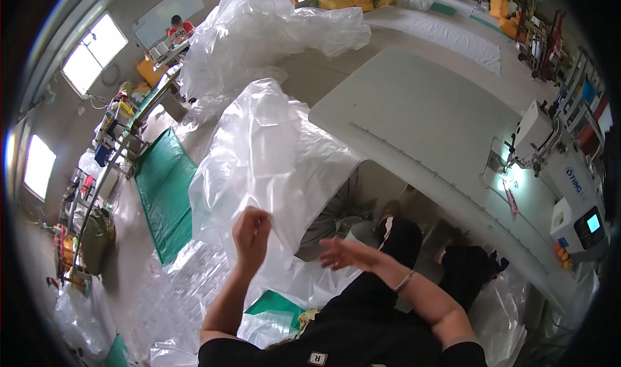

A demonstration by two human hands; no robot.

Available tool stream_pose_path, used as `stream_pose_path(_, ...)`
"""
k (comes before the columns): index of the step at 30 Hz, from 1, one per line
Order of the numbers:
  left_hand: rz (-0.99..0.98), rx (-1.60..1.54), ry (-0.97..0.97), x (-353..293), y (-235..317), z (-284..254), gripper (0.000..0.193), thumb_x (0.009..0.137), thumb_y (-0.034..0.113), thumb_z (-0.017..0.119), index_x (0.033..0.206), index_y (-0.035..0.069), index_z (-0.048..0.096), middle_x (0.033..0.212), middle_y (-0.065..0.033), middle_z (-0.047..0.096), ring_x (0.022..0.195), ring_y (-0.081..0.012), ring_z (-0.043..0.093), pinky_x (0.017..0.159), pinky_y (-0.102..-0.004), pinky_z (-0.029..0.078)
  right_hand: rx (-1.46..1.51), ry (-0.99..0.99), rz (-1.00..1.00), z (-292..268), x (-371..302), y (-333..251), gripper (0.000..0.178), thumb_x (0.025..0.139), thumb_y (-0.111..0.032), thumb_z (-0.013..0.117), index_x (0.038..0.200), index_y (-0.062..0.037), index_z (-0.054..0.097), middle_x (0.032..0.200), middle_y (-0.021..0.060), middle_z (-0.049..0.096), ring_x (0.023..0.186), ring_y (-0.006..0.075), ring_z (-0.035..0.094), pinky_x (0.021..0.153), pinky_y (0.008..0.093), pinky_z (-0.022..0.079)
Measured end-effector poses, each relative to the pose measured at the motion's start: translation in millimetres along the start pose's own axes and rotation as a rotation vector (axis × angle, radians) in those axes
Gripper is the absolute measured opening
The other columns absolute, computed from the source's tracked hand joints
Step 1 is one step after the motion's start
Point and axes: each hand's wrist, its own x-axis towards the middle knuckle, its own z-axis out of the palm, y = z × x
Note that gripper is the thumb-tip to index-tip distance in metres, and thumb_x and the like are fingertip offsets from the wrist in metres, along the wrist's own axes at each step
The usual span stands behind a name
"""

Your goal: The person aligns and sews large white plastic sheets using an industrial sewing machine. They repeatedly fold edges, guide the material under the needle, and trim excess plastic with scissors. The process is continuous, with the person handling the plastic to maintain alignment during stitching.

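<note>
A large clear plastic sheet (259, 140) hangs in loose folds in front of me and spreads down to the floor. At its near part my left hand (251, 237) is raised with the fingers curled together, seemingly pinching the film; the exact grip is hard to see. My right hand (346, 254) is held to the right of it, over my lap, with fingers apart and nothing in them. A bracelet (403, 281) circles the right wrist.
On my right stands a pale sewing table (420, 101) with a ruler strip and a lit sewing machine (550, 153). Heaped clear plastic (259, 30) lies beyond. Green tarp (167, 192) covers floor at left. Another person (178, 29) sits far off at a table.
</note>
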Motion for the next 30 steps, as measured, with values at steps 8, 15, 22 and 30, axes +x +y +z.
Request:
stream_pose_path(8, 0.17, -0.101, 0.191, 26.4, 90.3, 7.3, 0.009, 0.084, -0.008, 0.053, 0.087, 0.001, 0.056, 0.077, -0.0035, 0.053, 0.064, -0.0077, 0.046, 0.057, -0.0219, 0.036, -1.088, 0.662, -0.64, 105.2, 29.6, -29.2, 0.081, 0.072, -0.041, 0.079, 0.127, 0.0054, 0.042, 0.118, 0.024, 0.058, 0.104, 0.0381, 0.061, 0.084, 0.044, 0.049)
stream_pose_path(15, 0.232, -0.346, 0.434, 106.2, 115.9, -18.6, 0.009, 0.095, 0.006, 0.052, 0.099, 0.002, 0.058, 0.087, -0.0001, 0.056, 0.078, -0.0068, 0.05, 0.074, -0.0213, 0.042, -1.183, 0.874, -0.981, 134.1, 15.0, -92.5, 0.027, 0.084, -0.027, 0.067, 0.083, -0.002, 0.056, 0.067, 0.0191, 0.059, 0.065, 0.0391, 0.06, 0.058, 0.0452, 0.047)
stream_pose_path(22, 0.396, -0.058, 0.619, 139.7, 98.0, -103.9, 0.009, 0.094, 0.008, 0.055, 0.099, 0.002, 0.06, 0.085, 0.0, 0.058, 0.073, -0.0046, 0.049, 0.068, -0.0215, 0.042, -0.743, 0.891, -1.048, 104.6, -28.0, -183.6, 0.015, 0.09, -0.01, 0.063, 0.079, -0.0003, 0.063, 0.069, 0.0019, 0.065, 0.068, 0.0061, 0.056, 0.065, 0.024, 0.045)
stream_pose_path(30, 0.529, 0.589, 0.768, 136.8, 73.8, -202.5, 0.014, 0.094, 0.007, 0.048, 0.104, 0.003, 0.056, 0.092, -0.0155, 0.064, 0.083, -0.0323, 0.062, 0.075, -0.0379, 0.047, -1.138, 0.897, -1.483, 171.4, -66.9, -202.8, 0.032, 0.081, -0.031, 0.073, 0.091, -0.0039, 0.059, 0.064, 0.0069, 0.054, 0.062, 0.0223, 0.061, 0.062, 0.0367, 0.049)
